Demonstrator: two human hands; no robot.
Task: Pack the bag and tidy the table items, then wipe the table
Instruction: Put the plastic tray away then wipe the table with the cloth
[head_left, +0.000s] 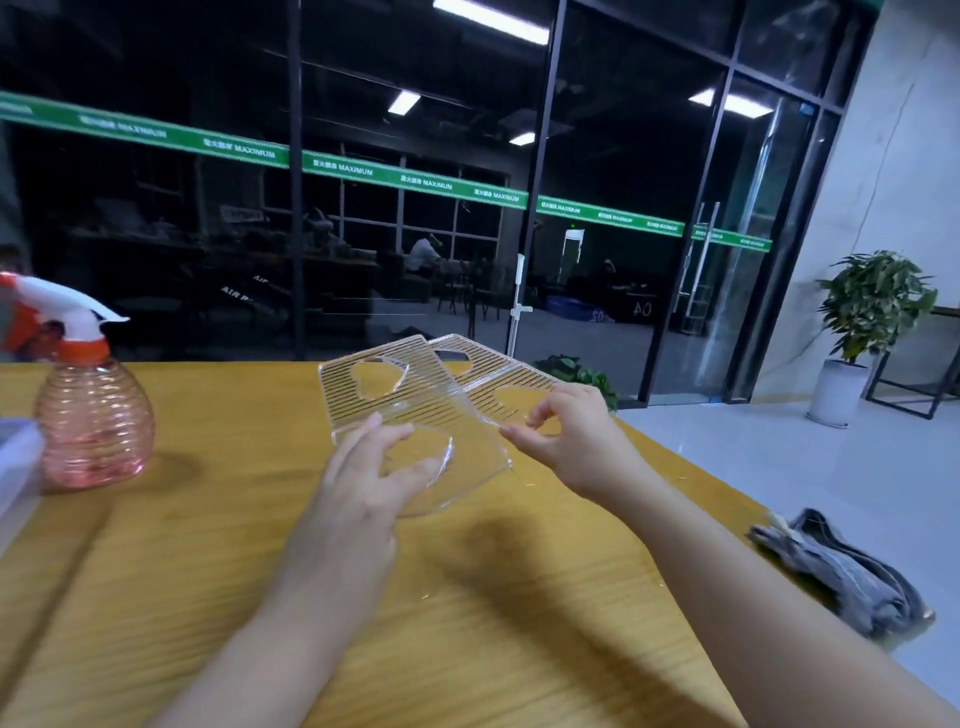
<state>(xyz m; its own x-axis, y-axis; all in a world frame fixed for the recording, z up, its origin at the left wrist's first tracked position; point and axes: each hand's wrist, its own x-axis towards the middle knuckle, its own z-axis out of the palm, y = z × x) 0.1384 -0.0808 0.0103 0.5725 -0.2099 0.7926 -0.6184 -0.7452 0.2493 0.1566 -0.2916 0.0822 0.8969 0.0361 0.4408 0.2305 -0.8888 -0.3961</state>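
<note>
Two clear ribbed plastic plates with cut-outs: near plate (415, 410) under the left hand's (363, 483) spread fingers, long axis 11-to-5; far plate (498, 374) at 1 o'clock, right hand (566, 436) pinching its edge.

An office or commercial lobby: glass partition walls (415, 208) with green branded strips (363, 171), a glass door (727, 260), ceiling lights (491, 20), potted plant (872, 306).
</note>
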